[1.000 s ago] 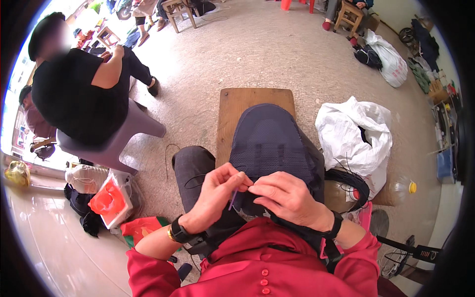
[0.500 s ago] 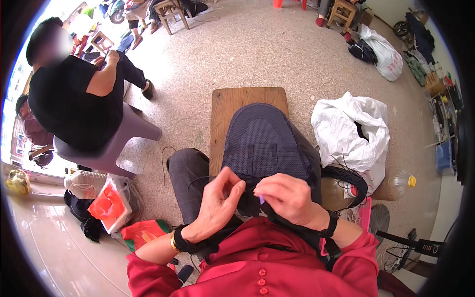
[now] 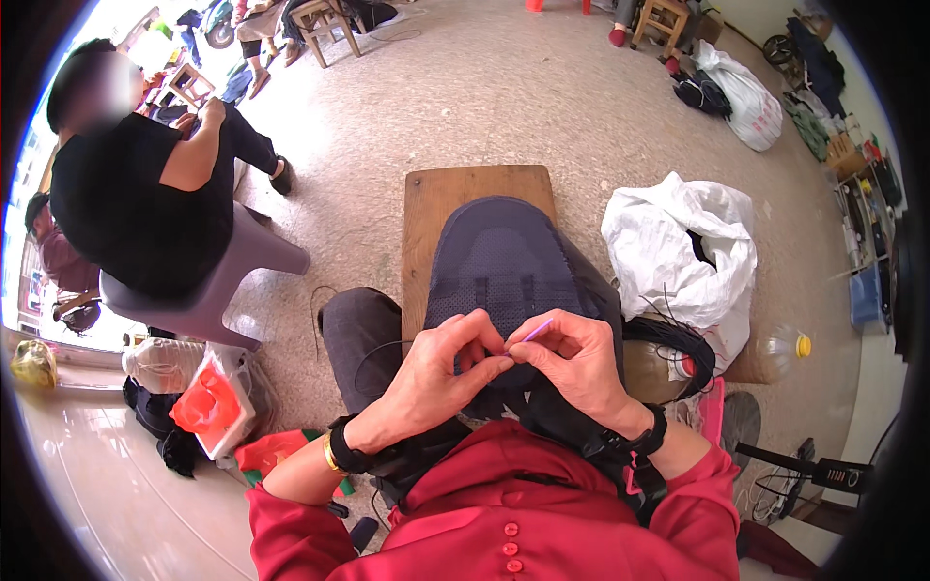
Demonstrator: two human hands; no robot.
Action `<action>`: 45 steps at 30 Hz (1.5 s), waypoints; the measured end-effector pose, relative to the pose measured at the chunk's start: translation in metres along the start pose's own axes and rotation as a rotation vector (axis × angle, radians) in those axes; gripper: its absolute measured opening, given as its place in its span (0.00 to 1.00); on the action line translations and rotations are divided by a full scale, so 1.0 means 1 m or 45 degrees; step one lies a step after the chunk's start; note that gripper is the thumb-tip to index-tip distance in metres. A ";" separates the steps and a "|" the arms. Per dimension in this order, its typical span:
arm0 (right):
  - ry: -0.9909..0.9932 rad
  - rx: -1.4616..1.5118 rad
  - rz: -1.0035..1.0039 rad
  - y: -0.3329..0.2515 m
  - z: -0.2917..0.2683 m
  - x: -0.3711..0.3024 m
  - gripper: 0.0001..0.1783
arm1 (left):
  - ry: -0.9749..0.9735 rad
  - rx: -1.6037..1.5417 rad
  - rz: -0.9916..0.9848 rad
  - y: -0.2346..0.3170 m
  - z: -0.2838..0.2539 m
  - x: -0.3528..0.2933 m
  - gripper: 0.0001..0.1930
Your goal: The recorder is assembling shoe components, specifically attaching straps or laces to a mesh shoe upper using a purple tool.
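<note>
A dark, padded mesh panel [image 3: 499,242] with a rounded top rests on my lap and against a wooden stool. Over its lower part my two hands meet, fingertips touching. My right hand [image 3: 581,363] pinches a thin purple stick-like tool [image 3: 538,330], which slants up between thumb and forefinger. My left hand [image 3: 436,378] is closed in a pinch against the right fingertips; what it grips is too small to make out. A thin black cord [image 3: 366,358] curves out from beside the left hand over my left knee.
The wooden stool [image 3: 417,223] stands ahead. At right are a white sack [image 3: 668,242], a coil of black cord [image 3: 693,349] and a bottle with a yellow cap [image 3: 775,353]. A person in black sits on a grey plastic stool [image 3: 237,276] at left, near a clear jug [image 3: 165,363].
My hands have come together and turned, thumbs now toward me, fingertips touching. The purple tool now points up and right instead of down. The view has shifted slightly.
</note>
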State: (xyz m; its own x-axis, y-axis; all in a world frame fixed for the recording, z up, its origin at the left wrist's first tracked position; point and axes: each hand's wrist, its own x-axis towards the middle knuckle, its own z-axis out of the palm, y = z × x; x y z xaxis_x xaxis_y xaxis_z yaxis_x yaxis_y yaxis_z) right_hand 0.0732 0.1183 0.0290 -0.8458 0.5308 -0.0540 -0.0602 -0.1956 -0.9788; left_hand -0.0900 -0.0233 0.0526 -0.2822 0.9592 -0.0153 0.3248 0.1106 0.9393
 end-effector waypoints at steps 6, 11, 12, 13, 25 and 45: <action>-0.042 -0.082 -0.064 0.000 -0.002 -0.004 0.06 | -0.049 0.206 0.134 0.001 0.002 0.003 0.10; 0.167 -0.816 -0.484 -0.004 -0.020 0.000 0.11 | 0.199 0.699 0.319 -0.006 -0.010 -0.002 0.12; 0.206 -0.868 -0.493 -0.002 -0.026 -0.001 0.12 | 0.214 0.724 0.283 -0.007 -0.013 -0.003 0.12; 0.217 -0.904 -0.496 0.000 -0.031 -0.002 0.13 | 0.183 0.714 0.267 -0.011 -0.015 -0.004 0.12; 0.156 -1.145 -0.495 0.020 -0.033 -0.007 0.28 | 0.174 0.761 0.332 -0.033 -0.002 0.001 0.13; 0.131 -1.074 -0.414 0.020 -0.040 -0.006 0.22 | 0.184 0.705 0.110 -0.045 -0.052 -0.032 0.13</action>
State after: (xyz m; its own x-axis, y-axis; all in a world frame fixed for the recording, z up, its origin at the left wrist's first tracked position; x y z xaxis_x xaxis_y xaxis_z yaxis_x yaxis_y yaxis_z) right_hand 0.0989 0.1443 0.0019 -0.8011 0.5331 0.2720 0.1547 0.6235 -0.7663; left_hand -0.1428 -0.0730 0.0287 -0.3412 0.9300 0.1371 0.7652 0.1900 0.6151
